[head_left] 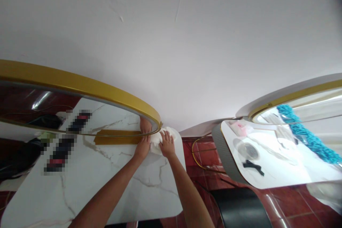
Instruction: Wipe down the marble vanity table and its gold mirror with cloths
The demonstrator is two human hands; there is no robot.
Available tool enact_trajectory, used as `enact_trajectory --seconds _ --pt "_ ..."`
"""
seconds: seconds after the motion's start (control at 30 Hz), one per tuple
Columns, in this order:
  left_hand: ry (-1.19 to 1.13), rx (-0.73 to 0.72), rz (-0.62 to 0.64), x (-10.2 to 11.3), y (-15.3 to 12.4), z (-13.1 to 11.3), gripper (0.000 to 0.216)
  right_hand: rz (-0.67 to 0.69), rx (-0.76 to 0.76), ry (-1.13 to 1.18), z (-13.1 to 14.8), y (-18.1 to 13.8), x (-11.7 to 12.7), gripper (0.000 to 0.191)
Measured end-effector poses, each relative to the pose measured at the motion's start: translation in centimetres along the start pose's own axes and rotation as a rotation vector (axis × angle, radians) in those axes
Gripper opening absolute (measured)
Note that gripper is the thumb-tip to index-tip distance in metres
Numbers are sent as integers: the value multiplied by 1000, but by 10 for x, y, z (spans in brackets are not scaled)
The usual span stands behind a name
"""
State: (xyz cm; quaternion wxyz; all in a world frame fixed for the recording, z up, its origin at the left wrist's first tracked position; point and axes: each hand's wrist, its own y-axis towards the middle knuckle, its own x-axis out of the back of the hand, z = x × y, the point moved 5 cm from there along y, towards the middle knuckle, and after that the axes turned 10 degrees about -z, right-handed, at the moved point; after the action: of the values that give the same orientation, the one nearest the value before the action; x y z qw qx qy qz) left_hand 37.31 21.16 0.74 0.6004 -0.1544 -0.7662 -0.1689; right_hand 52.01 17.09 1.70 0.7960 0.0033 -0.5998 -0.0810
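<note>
A crumpled white cloth lies on the far right end of the marble-patterned table. My right hand rests flat on the cloth's right side, fingers spread. My left hand lies at the cloth's left edge, its fingers stretched forward beside the end of a gold strip-shaped base. Just above that base is the lower rim of a gold-framed mirror, in which part of a hand is reflected. Whether my left fingertips touch the base or only the cloth, I cannot tell.
A white wall rises behind the table. To the right stands a second white table with a black strip-like item and clear plastic on it. A black chair is on the red tiled floor. Dark bags lie at left.
</note>
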Motion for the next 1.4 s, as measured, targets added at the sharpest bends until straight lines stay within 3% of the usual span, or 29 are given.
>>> enact_trajectory --seconds 0.2,0.33,0.43,0.6,0.73,0.9,1.0,1.1,1.4 --pt "-11 24 -29 2 4 -4 56 -9 -35 -8 3 0 2 61" --pt "-37 -27 -19 8 -16 -6 60 -25 -16 18 5 -20 8 62" --pt "-80 -75 -1 10 -50 -5 60 -25 16 36 8 -51 12 64" --pt "-178 -161 19 12 -133 -2 63 15 74 98 17 -127 18 68" --pt "-241 -204 137 15 -198 -2 67 101 92 148 22 -194 18 72" --pt "-293 -214 272 7 -240 -2 72 187 75 171 24 -243 10 76" --pt "-259 -192 303 -3 -235 -1 71 189 62 160 23 -239 7 78" --pt "-221 -185 256 -6 -206 -2 68 143 40 136 20 -211 10 77" --pt "-131 -80 44 11 -51 -13 59 8 -65 14 3 -68 8 64"
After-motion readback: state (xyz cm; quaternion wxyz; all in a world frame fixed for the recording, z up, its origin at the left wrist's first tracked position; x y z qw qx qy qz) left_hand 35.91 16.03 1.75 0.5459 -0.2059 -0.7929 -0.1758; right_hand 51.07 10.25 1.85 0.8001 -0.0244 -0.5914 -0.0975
